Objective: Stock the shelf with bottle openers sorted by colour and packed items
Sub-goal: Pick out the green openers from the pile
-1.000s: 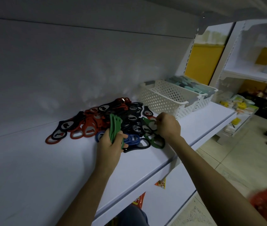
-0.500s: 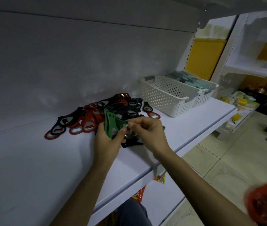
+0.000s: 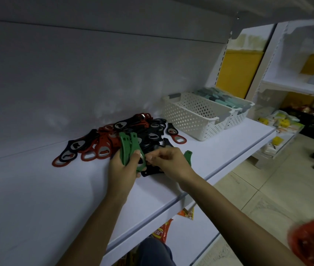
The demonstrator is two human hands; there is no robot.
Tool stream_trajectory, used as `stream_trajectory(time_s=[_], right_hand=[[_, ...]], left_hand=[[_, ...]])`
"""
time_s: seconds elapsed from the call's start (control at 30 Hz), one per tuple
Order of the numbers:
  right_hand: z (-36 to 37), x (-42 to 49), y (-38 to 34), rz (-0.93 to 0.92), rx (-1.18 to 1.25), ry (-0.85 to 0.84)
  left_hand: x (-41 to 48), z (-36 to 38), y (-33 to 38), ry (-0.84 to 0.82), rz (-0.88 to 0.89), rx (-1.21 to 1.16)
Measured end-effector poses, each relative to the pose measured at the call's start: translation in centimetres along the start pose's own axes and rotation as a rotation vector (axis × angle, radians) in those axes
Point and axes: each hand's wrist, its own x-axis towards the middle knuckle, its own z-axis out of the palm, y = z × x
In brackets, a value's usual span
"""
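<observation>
We note the left hand (image 3: 122, 170) curled round a stack of green openers (image 3: 128, 148) near the shelf's (image 3: 219, 150) front edge, beside the mixed pile (image 3: 152, 131), the right hand (image 3: 168, 162) pinching its ring end; probably light, stiff and slick, best gripped across the flat handles.

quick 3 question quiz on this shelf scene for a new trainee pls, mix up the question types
1. True or false: the left hand holds a stack of red bottle openers.
2. On which side of the loose pile do the white baskets stand? A) the person's left B) the person's right C) on the floor
3. Fill in: the loose pile on the shelf is mostly black and ____.
Key: 1 false, they are green bottle openers; 2 B; 3 red.
</observation>
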Motion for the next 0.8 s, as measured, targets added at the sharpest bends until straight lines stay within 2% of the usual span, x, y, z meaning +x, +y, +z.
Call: stream_trajectory(time_s=[0.17,0.27,0.37,0.47,0.53,0.6,0.67,0.8], right_hand=[[-3.4,2.7,2.0,-0.054,-0.562,0.273],[-5.4,4.4,3.4,0.055,-0.765,0.178],[-5.9,5.1,4.1,0.063,-0.723,0.107],[-5.9,4.3,4.2,0.013,-0.630,0.228],[-5.8,3.1,4.6,0.002,-0.780,0.331],[-5.3,1.8,4.9,0.004,-0.909,0.298],[-4.7,1.1,5.1,0.016,-0.944,0.253],[-4.6,2.2,4.5,0.097,-0.933,0.271]], left_hand=[[-0.1,0.1,0.3,-0.004,-0.028,-0.073],[0.0,0.1,0.3,0.007,-0.003,-0.009],[0.0,0.2,0.5,0.007,-0.040,-0.072],[0.1,0.2,0.5,0.005,-0.047,-0.099],[0.0,0.3,0.4,-0.007,-0.013,-0.052],[-0.1,0.3,0.4,-0.027,0.004,-0.015],[-0.2,0.3,0.4,-0.050,0.011,0.013],[-0.2,0.2,0.2,-0.055,0.056,0.031]])
